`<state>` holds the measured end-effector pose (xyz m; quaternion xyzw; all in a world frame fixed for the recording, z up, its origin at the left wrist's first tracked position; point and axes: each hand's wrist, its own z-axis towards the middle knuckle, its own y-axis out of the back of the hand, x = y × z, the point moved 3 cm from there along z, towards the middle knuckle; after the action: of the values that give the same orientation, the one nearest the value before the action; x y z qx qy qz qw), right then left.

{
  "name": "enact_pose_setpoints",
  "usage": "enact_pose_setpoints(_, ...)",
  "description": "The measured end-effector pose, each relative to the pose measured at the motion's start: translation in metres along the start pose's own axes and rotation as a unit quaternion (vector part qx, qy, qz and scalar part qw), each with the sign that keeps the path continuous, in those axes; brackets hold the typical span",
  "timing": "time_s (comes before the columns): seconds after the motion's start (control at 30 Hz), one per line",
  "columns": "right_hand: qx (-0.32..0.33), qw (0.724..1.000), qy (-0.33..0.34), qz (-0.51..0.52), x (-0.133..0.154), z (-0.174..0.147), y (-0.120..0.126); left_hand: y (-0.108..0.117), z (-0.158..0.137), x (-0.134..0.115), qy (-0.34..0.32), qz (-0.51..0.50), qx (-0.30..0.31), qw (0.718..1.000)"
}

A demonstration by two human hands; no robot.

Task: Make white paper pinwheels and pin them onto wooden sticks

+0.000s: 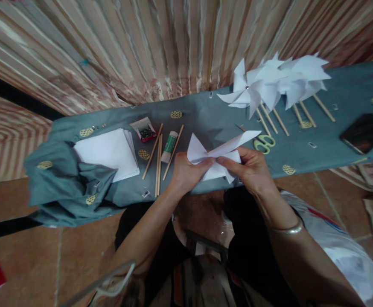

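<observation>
patterned garment [199, 283], worn by the person, visible at the lower edge; bare forearms [151, 234] extended beyond it.

folded white paper piece [225, 147], one: held at the near edge of the cloth-covered worktop [199, 113]. its centre is pinched from one side by the grip of the left hand [189, 170], thumb pressed on top, and from the other by the grip of the right hand [253, 168], thumb tips nearly meeting.

scissors [263, 144], green-handled: placed just beyond the right hand, partly hidden.

wooden sticks [152, 151], four: laid left of the left hand, with a green-and-white tube [169, 147] set among them.

small open box [145, 130], filled with small dark pieces; white paper stack [108, 151], partly covered by bunched cloth.

white pinwheels [269, 83], overlapped, fixed on sticks: kept at far right, near a dark flat object [365, 133].
</observation>
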<state>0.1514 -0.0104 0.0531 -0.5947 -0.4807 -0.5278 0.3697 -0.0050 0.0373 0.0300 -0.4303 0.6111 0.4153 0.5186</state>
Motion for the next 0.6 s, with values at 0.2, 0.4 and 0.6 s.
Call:
enact_pose_setpoints(0.2,0.009,1.000,0.006,-0.009,-0.0007,-0.0001,0.0004,-0.0010,-0.0003,-0.0007,0.009,-0.005,0.001,1.000)
enact_pose_setpoints(0.4,0.014,1.000,0.010,0.010,0.0000,0.0014,-0.0007,-0.0012,0.0009,-0.0002,-0.007,-0.032,0.000,0.999)
enact_pose_setpoints(0.6,0.013,1.000,0.006,0.017,0.0010,0.0031,-0.0008,-0.0020,0.0019,0.0011,-0.004,-0.042,0.004,0.999)
